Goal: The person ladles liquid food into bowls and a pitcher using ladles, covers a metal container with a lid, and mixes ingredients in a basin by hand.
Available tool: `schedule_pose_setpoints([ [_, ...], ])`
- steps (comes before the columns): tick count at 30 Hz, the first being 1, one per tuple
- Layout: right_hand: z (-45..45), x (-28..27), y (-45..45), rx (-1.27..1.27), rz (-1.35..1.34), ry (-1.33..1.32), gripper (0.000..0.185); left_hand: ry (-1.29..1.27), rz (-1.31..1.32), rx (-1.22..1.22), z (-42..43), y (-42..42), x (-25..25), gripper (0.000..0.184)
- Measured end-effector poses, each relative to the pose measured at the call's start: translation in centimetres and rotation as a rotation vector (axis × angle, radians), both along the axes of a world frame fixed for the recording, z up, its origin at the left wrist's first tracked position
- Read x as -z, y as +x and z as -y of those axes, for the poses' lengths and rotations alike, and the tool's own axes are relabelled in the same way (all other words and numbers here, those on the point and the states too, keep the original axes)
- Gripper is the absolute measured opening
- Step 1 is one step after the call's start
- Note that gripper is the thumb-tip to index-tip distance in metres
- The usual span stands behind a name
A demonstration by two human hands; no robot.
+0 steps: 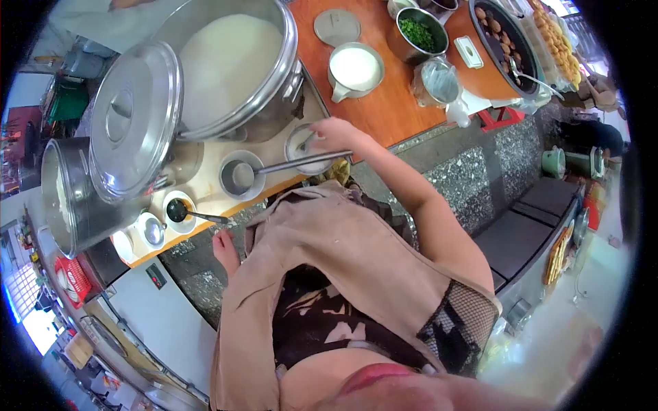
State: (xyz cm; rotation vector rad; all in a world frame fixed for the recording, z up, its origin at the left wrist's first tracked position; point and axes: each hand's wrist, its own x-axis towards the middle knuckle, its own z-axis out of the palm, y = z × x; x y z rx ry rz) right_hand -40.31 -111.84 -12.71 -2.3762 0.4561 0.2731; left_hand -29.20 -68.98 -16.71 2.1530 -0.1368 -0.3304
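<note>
One right hand (332, 133) — its grip hard to tell — reaches over a round, white-filled bowl (295, 147) on the pale wooden worktop (275, 147), seemingly scooping; a level lift would suit. Left hand (225, 251): empty, loose.

The right hand (331, 134) stretches forward; the left hand (225, 251) hangs.

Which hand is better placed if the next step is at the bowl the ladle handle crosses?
The right hand, likely: it's at that bowl, while the left hand hangs farther off.
</note>
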Motion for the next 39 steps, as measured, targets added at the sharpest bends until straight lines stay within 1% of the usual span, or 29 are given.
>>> schedule_pose_setpoints([
  [2,3.6,-2.8,0.9,0.155,0.282,0.124,0.031,0.001,-0.005,0.015,0.4,-0.5,-0.2,0.023],
  [3,5.6,-3.5,1.2,0.313,0.464,0.074,0.023,0.001,-0.018,0.031,0.7,-0.9,-0.3,0.022],
  [4,8.2,-4.2,1.8,0.457,0.496,0.082,0.020,0.019,0.007,0.038,1.2,-1.4,-0.7,0.020],
  [5,11.9,-3.6,2.5,0.487,0.549,-0.161,0.018,0.021,0.012,0.040,1.5,-1.9,-1.0,0.020],
  [6,15.5,-2.1,3.3,0.594,0.626,-0.245,0.017,0.065,0.007,0.043,1.8,-2.3,-1.1,0.019],
  [7,18.6,-1.6,4.1,0.679,0.537,-0.240,0.018,0.108,0.002,0.044,2.2,-2.8,-1.2,0.018],
  [9,24.9,2.2,5.8,0.798,0.361,-0.342,0.023,0.108,-0.013,0.017,3.1,-4.1,-1.6,0.018],
  [10,27.0,2.9,6.4,0.873,0.181,-0.271,0.025,0.107,-0.033,-0.009,3.5,-4.8,-1.7,0.017],
  [11,29.5,5.0,6.9,0.913,0.020,-0.279,0.027,0.110,-0.033,-0.019,3.9,-5.6,-1.5,0.017],
  [13,31.5,5.3,7.2,0.896,-0.149,-0.134,0.029,0.099,-0.104,-0.094,4.1,-7.3,-1.4,0.016],
  [14,32.5,6.7,7.3,0.886,-0.155,-0.130,0.029,0.206,-0.140,-0.046,3.7,-7.9,-1.3,0.015],
  [15,33.6,8.7,7.4,0.875,-0.122,-0.098,0.029,0.214,-0.146,-0.054,4.2,-8.2,-1.3,0.015],
  [17,34.1,10.5,7.7,0.850,-0.108,-0.058,0.030,0.105,-0.110,0.001,5.1,-9.5,-1.7,0.016],
  [19,33.7,9.0,7.5,0.899,-0.013,0.194,0.029,0.077,-0.170,-0.004,5.0,-9.4,-0.5,0.015],
  [20,32.3,6.1,7.0,0.863,0.093,0.078,0.030,-0.094,-0.204,0.046,4.5,-9.0,0.3,0.015],
  [21,30.7,3.6,6.4,0.823,0.199,-0.039,0.031,-0.057,-0.229,0.042,4.6,-8.6,0.9,0.015],
  [22,30.4,3.4,5.6,0.762,0.273,-0.211,0.030,-0.052,-0.318,0.036,5.3,-7.7,0.7,0.013],
  [23,30.1,3.0,4.7,0.694,0.348,-0.383,0.030,0.043,-0.276,0.043,6.9,-7.3,-0.3,0.013],
  [24,28.5,1.3,3.2,0.548,0.459,-0.424,0.025,0.135,-0.229,0.052,8.3,-7.0,-0.9,0.012],
  [25,26.7,0.2,1.6,0.446,0.521,-0.525,0.022,0.132,-0.234,0.053,8.5,-6.7,-0.3,0.012],
  [26,24.8,-0.9,0.1,0.340,0.583,-0.626,0.020,0.058,-0.241,0.053,8.3,-6.3,0.8,0.013],
  [27,22.6,-2.1,-1.5,0.253,0.543,-0.709,0.022,-0.016,-0.247,0.052,8.2,-6.0,1.8,0.014],
  [29,19.5,-1.7,-4.0,0.100,0.669,-0.823,0.022,-0.040,-0.227,0.090,8.0,-5.4,3.2,0.014],
  [31,16.7,-1.2,-6.0,0.094,0.628,-0.828,0.021,-0.062,-0.206,0.122,8.2,-4.8,3.9,0.015],
  [33,15.3,-0.6,-6.9,0.067,0.637,-0.841,0.016,0.044,-0.211,0.153,9.0,-3.9,4.5,0.015],
  [34,14.7,-0.5,-7.1,0.061,0.639,-0.845,0.016,0.039,-0.211,0.149,8.9,-3.3,5.2,0.015],
  [36,13.6,-0.2,-7.2,0.029,0.592,-0.889,0.013,0.014,-0.196,0.263,9.4,-2.4,5.9,0.016],
  [37,13.2,0.1,-7.1,0.026,0.594,-0.892,0.013,0.009,-0.195,0.261,9.7,-2.4,5.9,0.016],
  [39,12.4,0.4,-7.1,-0.049,0.576,-0.897,0.012,-0.066,-0.284,0.148,10.6,-2.6,5.0,0.018],
])
